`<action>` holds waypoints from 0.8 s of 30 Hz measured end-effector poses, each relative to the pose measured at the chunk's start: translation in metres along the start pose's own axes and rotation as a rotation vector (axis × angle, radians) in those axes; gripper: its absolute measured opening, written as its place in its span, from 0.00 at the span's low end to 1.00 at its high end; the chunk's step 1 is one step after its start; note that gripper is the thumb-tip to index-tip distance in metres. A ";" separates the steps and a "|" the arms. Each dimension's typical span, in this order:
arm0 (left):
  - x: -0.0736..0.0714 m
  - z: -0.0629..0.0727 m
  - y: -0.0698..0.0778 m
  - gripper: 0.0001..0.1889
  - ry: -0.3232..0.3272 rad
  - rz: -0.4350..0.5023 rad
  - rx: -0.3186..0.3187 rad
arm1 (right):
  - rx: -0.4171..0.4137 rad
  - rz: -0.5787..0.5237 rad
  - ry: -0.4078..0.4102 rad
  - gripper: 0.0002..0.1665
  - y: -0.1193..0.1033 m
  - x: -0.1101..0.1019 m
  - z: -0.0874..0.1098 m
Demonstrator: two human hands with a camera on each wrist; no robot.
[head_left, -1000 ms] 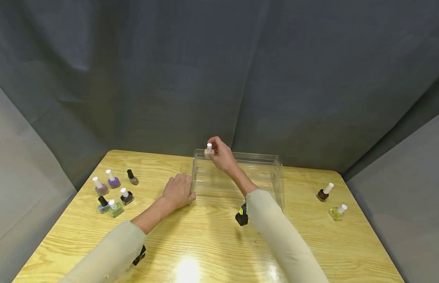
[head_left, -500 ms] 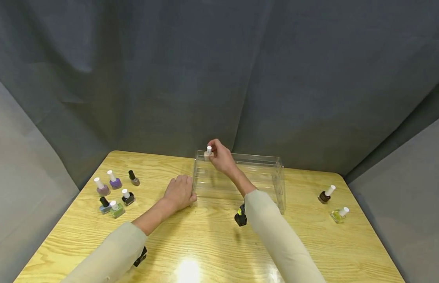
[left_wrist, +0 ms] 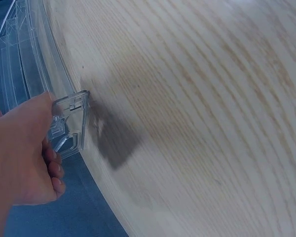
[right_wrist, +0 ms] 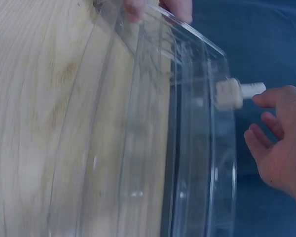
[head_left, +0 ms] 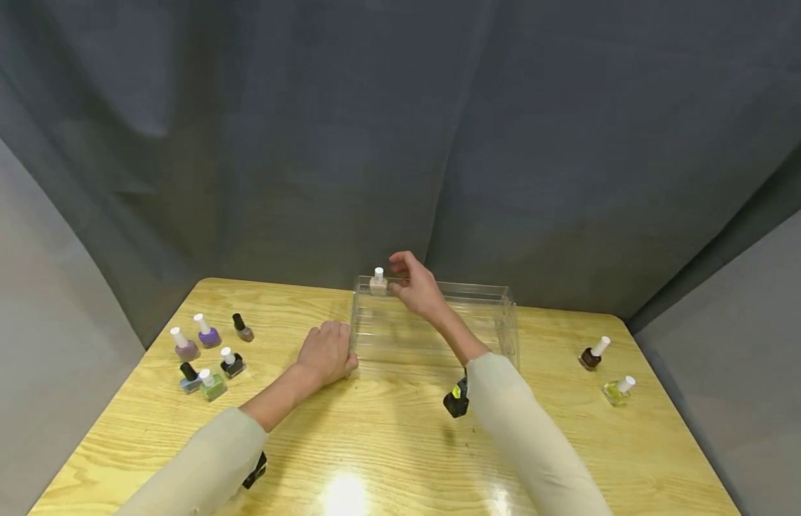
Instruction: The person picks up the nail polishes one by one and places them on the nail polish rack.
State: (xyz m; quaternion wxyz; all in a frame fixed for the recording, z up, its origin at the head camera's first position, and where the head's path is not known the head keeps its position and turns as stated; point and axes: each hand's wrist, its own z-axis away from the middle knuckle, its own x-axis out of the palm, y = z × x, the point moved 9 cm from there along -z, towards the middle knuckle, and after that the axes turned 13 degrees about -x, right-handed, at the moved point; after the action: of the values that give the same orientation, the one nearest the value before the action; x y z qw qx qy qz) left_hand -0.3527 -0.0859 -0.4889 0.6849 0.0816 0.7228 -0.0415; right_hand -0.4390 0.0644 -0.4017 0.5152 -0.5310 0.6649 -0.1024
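Observation:
A clear tiered plastic rack (head_left: 432, 351) stands at the table's back edge. My left hand (head_left: 325, 351) grips its left end panel; in the left wrist view the fingers (left_wrist: 54, 170) curl behind that panel. On the rack's top tier, at the left end, a nail polish bottle (head_left: 378, 285) of pale beige with a white cap stands upright. My right hand (head_left: 418, 287) is just to the right of this bottle, fingers loosely bent and holding nothing. In the right wrist view a fingertip (right_wrist: 261, 98) lies very close to the cap; I cannot tell whether it touches.
On the left of the table stand several nail polish bottles, among them a purple one (head_left: 209, 337), a green one (head_left: 213, 387) and a black one (head_left: 232, 365). A dark brown bottle (head_left: 590, 358) and a yellow one (head_left: 615, 393) stand at the right. A grey curtain (head_left: 310, 143) hangs behind.
My right hand has lowered the beige nail polish bottle onto the top tier, let go of it and moved slightly right. The left hand has stayed on the rack's end.

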 end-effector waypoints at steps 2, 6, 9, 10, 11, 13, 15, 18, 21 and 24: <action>0.000 0.000 -0.002 0.16 0.002 -0.010 -0.004 | -0.015 0.008 -0.004 0.29 -0.001 -0.011 0.005; 0.000 0.001 -0.005 0.16 0.000 -0.023 -0.005 | -0.010 0.015 -0.003 0.27 0.001 -0.036 0.021; -0.001 0.001 -0.007 0.16 -0.002 -0.007 -0.006 | 0.008 0.008 0.015 0.26 0.005 -0.057 0.034; -0.002 0.001 -0.007 0.16 -0.003 -0.004 -0.007 | 0.013 0.002 0.024 0.26 0.006 -0.064 0.039; -0.002 0.001 -0.008 0.16 -0.004 -0.002 -0.008 | 0.021 0.002 0.033 0.26 0.008 -0.071 0.044; -0.002 0.001 -0.008 0.16 -0.006 0.004 -0.013 | 0.035 0.005 0.056 0.26 0.011 -0.086 0.053; -0.002 0.001 -0.009 0.16 -0.007 0.008 -0.017 | 0.055 0.014 0.074 0.26 0.015 -0.101 0.064; -0.001 0.000 -0.010 0.15 -0.005 0.017 -0.019 | 0.078 0.024 0.104 0.25 0.020 -0.121 0.081; -0.001 0.000 -0.010 0.15 0.001 0.017 -0.015 | 0.089 0.049 0.132 0.25 0.024 -0.141 0.100; -0.001 0.000 -0.010 0.16 0.000 0.008 -0.014 | 0.099 0.087 0.153 0.26 0.028 -0.160 0.121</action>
State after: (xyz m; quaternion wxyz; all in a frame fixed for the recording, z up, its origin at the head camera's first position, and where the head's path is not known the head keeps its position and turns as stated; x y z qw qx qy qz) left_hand -0.3542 -0.0963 -0.4883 0.6857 0.0796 0.7228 -0.0338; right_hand -0.3749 0.2553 -0.3828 0.4924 -0.4663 0.7188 -0.1531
